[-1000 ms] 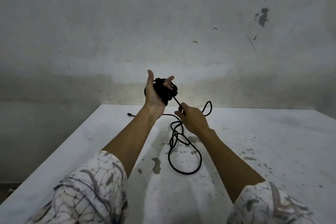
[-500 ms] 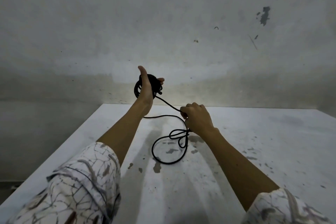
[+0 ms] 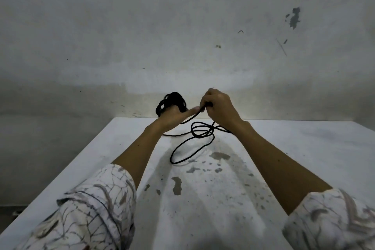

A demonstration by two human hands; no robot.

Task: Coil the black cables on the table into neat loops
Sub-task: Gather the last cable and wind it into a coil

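Already mid-coil. Left hand (image 3: 172,114) raised above far table (image 3: 304,148) edge, thumb stretched out, wound bundle (image 3: 172,101) of black cable (image 3: 192,148) held around it. Just right, right hand (image 3: 220,110) clenched, pinching the running strand near that thumb. Loose remainder lay below on table in small tangled loops, one long loop trailing toward viewer, long axis roughly near-to-far; a strand also ran off left. Judged: next wrap needs strand carried over bundle, slack fed through snarl without kinking

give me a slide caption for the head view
Left hand holds the coil; right hand pinches the cable over the table.
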